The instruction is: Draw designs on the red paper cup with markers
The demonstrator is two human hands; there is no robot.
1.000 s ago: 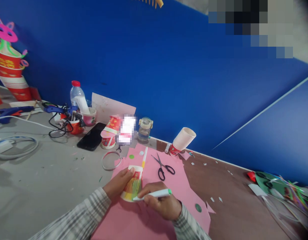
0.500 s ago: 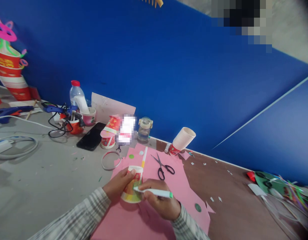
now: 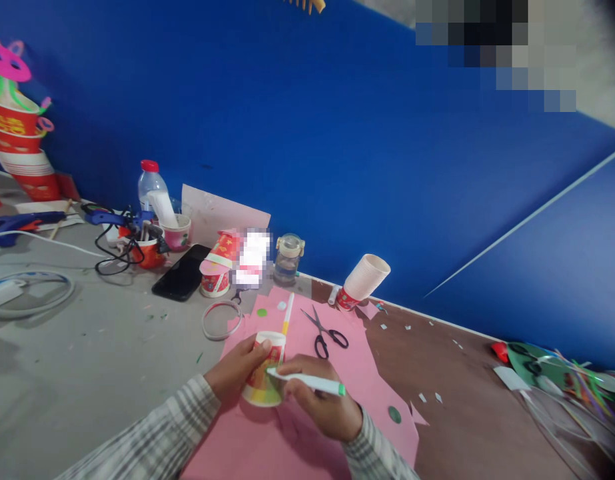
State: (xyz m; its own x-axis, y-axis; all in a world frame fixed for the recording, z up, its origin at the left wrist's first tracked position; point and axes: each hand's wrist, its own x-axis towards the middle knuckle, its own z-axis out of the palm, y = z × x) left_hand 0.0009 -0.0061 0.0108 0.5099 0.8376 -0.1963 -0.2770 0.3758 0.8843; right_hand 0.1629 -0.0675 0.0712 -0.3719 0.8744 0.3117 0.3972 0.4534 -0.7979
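Observation:
My left hand point(image 3: 237, 370) is closed around a red paper cup point(image 3: 264, 387), thumb near its upper rim. Yellow and green colouring shows on the cup's lower part. Between the fingers of my right hand point(image 3: 324, 403) is a white marker with a green end point(image 3: 314, 383), its tip at the cup's side. Beneath both hands lies pink paper point(image 3: 357, 380). Black-handled scissors point(image 3: 324, 332) rest open on it, just beyond my right hand. A white and yellow marker point(image 3: 288, 313) lies behind the cup, beside a small green paper disc point(image 3: 262, 313).
A stack of paper cups point(image 3: 362, 283) leans near the blue wall, right of a lidded glass jar point(image 3: 288, 259). To the left are a black phone point(image 3: 181, 273), a roll of tape point(image 3: 222, 320) and a cup of tools point(image 3: 150, 253). Paper scraps point(image 3: 422, 398) dot the brown surface at right.
The marker tip has shifted slightly up the cup's side. Both hands keep their grips, and the surrounding things stay where they were.

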